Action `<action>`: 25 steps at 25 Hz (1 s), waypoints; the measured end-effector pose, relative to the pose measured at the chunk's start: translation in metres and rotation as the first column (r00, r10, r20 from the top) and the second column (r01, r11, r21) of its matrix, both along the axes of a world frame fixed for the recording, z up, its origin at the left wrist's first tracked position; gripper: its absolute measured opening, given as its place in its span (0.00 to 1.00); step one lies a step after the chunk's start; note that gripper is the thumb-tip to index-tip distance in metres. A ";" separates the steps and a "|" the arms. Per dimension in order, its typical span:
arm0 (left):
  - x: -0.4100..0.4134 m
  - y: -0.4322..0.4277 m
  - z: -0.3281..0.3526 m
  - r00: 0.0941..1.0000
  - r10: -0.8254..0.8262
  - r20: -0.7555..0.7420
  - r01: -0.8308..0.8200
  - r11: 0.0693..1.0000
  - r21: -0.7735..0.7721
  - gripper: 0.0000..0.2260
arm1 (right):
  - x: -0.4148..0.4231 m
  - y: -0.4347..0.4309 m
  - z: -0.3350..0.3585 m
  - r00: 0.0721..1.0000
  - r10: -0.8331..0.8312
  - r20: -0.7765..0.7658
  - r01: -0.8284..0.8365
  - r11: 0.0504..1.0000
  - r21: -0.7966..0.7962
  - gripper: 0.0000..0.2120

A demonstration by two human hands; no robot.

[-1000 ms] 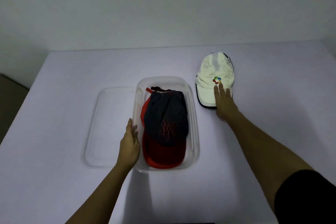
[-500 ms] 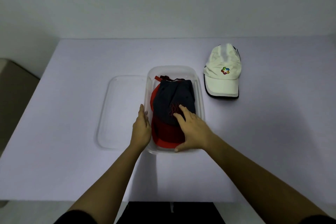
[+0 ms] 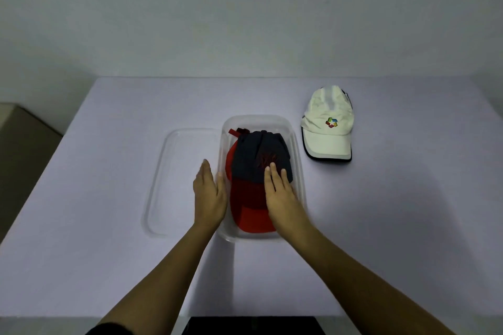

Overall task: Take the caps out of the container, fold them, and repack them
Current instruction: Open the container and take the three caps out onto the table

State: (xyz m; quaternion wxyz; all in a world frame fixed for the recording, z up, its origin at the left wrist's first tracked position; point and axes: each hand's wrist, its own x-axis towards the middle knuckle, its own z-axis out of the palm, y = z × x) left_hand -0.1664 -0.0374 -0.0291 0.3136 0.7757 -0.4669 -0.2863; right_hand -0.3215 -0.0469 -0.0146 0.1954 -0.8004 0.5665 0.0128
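Observation:
A clear plastic container [image 3: 297, 144] sits mid-table and holds a dark navy cap with a red brim [image 3: 257, 155], lying on top of a red cap [image 3: 249, 215]. My right hand [image 3: 280, 196] rests flat on the caps inside the container, fingers straight and reaching the navy crown. My left hand [image 3: 209, 193] lies flat against the container's left wall, fingers straight. A white cap with a coloured logo [image 3: 328, 125] lies on the table to the right of the container, brim toward me.
The container's clear lid [image 3: 174, 179] lies flat on the table just left of the container, partly under my left hand. The white table [image 3: 109, 253] ends at a wall behind and drops off on the left side.
My right hand left the white cap, came over to the container and now lies flatter on the caps there. The left hand stayed by the container's left wall.

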 end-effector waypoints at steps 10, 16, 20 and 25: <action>-0.075 -0.050 0.104 0.722 0.065 -0.688 -0.180 0.979 -0.096 0.15 | -0.060 0.029 0.053 0.872 0.084 0.483 0.118 0.920 -0.374 0.44; -0.161 -0.031 0.076 0.728 -0.052 -0.683 -0.091 0.981 -0.172 0.11 | -0.159 0.027 0.067 0.063 -0.729 0.682 0.363 0.653 0.664 0.50; -0.215 -0.020 0.037 0.803 0.000 -0.595 -0.004 1.000 -0.006 0.08 | -0.210 0.016 0.031 0.031 -0.817 0.576 0.407 0.536 0.739 0.42; -0.226 -0.009 -0.028 0.900 0.168 -0.402 -0.060 0.962 0.267 0.08 | -0.219 0.024 -0.026 0.284 -0.796 0.535 0.550 0.592 0.589 0.40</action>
